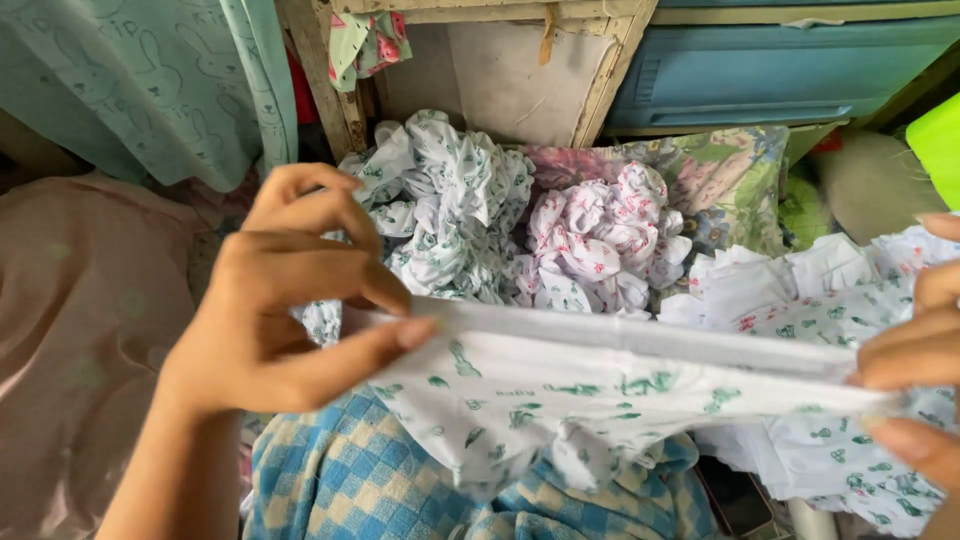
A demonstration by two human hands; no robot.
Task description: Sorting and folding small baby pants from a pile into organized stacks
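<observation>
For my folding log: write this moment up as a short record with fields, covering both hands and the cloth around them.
left hand: left hand pinches one end of the white green-printed garment between thumb and fingers
right hand: right hand grips the other end, at the picture's edge
garment state: band edge stretched taut between the hands, the rest hanging loose
beneath: blue checked cloth
behind: crumpled green-printed pile; crumpled pink-printed pile
far back: blue drawer unit
</observation>
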